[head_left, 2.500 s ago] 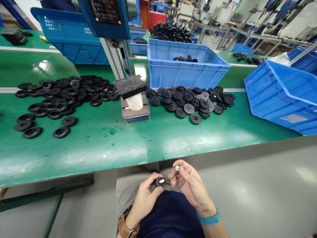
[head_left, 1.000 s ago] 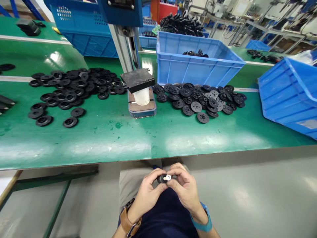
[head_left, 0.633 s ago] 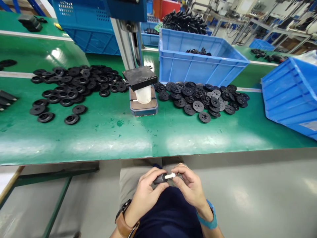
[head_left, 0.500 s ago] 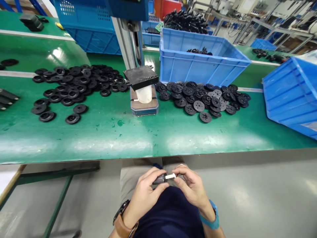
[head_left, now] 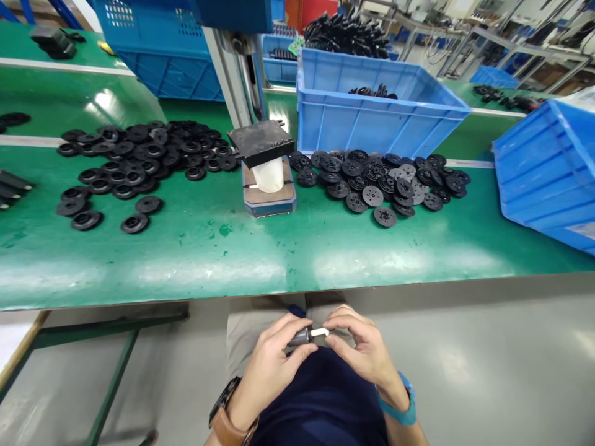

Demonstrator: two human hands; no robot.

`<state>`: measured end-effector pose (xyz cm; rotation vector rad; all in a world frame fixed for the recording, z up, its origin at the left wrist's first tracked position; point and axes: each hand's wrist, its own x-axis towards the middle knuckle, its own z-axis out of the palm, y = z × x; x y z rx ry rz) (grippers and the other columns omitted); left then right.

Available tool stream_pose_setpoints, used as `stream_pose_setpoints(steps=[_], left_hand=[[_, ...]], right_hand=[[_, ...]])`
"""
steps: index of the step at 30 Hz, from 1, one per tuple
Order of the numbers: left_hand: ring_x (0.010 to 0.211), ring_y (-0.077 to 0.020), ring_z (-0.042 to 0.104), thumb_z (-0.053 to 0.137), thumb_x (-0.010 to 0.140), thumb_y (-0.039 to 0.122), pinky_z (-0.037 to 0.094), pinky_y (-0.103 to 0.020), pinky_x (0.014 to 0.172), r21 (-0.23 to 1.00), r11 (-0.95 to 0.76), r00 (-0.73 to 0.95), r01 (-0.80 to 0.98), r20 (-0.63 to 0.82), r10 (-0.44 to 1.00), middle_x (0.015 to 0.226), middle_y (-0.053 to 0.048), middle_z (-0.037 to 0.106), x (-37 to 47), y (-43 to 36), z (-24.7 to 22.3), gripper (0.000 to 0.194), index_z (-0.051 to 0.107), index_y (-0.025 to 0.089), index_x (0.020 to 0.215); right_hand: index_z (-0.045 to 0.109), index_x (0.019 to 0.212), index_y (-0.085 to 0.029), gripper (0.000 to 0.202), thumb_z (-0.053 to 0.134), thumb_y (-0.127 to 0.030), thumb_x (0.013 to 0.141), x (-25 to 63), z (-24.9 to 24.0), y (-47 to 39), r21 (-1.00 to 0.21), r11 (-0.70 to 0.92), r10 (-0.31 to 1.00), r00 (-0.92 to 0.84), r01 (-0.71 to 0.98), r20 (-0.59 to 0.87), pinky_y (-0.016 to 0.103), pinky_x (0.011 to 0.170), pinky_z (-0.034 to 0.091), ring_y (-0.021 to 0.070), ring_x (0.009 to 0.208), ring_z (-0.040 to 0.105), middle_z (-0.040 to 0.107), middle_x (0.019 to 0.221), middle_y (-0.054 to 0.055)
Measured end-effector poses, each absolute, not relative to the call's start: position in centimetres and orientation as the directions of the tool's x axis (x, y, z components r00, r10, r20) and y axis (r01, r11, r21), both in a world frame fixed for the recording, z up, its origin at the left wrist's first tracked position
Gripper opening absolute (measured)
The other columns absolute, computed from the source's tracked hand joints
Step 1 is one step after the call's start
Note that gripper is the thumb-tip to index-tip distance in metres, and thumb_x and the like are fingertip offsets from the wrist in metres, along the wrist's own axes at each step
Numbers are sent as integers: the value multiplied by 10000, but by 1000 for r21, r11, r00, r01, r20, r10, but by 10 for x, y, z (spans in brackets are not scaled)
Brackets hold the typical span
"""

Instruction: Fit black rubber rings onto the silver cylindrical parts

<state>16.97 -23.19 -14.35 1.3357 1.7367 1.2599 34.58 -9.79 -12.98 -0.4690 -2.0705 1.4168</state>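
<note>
Over my lap, my left hand (head_left: pixel 283 350) is closed round a small dark grey cylindrical part (head_left: pixel 300 337) between thumb and fingers. From that part's right end sticks out a thin white stem (head_left: pixel 318 332) with a bent tip. My right hand (head_left: pixel 356 341) pinches the tip of the stem between thumb and fingertips. Both hands are in front of the bench edge. Past them on the bench stands a press fixture (head_left: pixel 269 206) with a white cylinder (head_left: pixel 269 176) under a black plate (head_left: pixel 261 142).
A pile of black ring-shaped parts (head_left: pixel 134 176) lies left of the fixture, and a pile of black discs (head_left: pixel 372 196) lies right. Behind the discs stands a blue crate (head_left: pixel 357 127); another blue crate (head_left: pixel 539 179) is tilted at far right. The green bench (head_left: pixel 260 260) ends before my lap.
The hands stay close together over my lap with the same part. My right wrist has shifted slightly to the right, and the white stem has turned a little.
</note>
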Motion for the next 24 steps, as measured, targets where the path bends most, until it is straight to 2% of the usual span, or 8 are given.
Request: stream_pose_setpoints(steps=[4,9,11,14,18,24], left_hand=[[936,-216,720,770,904,271,574,-303,849,943,-3,-283,333,103,954,1030,-72,760,171,-228,-143,250,754,230,1150],[916,-220,744,810,870,330,591,-307,847,979,-55,-270,196,108,957,1009,-70,794,169,-223,-146,244,785,218,1086],[912,-223,751,822,856,337,599,-314,853,981,-58,-282,186,109,953,1002,-67,801,169,-223,-147,250,792,220,1075],[930,-228,752,818,858,297,604,-315,857,971,-36,-292,235,106,951,1024,-67,801,170,-225,-147,253,787,231,1100],[991,-216,740,771,902,234,587,-299,900,932,-36,-274,361,143,951,1106,-65,782,171,-228,-142,315,741,247,1216],[985,-217,724,699,966,267,577,-308,890,839,-93,-204,537,236,950,1100,-68,756,170,-232,-130,299,682,237,1263]], right_hand=[[760,1091,-244,150,739,-212,946,343,-132,-101,-923,385,569,-787,-2,239,318,846,547,184,929,674,724,983,49],[740,1166,-262,262,791,-278,910,339,-129,-108,-940,335,634,-752,56,181,294,814,553,172,869,668,709,934,26],[738,1142,-258,223,773,-273,922,340,-126,-109,-940,334,632,-756,65,172,297,826,554,173,882,672,715,948,29],[752,1078,-242,123,721,-268,962,342,-123,-109,-934,347,618,-768,79,165,312,851,552,184,921,685,729,988,50],[755,1048,-238,94,716,-263,966,342,-123,-107,-937,334,620,-772,104,136,295,850,546,171,908,699,744,980,38],[754,1017,-229,77,717,-238,950,339,-120,-108,-942,326,620,-771,85,145,297,828,554,172,874,706,751,953,35]])
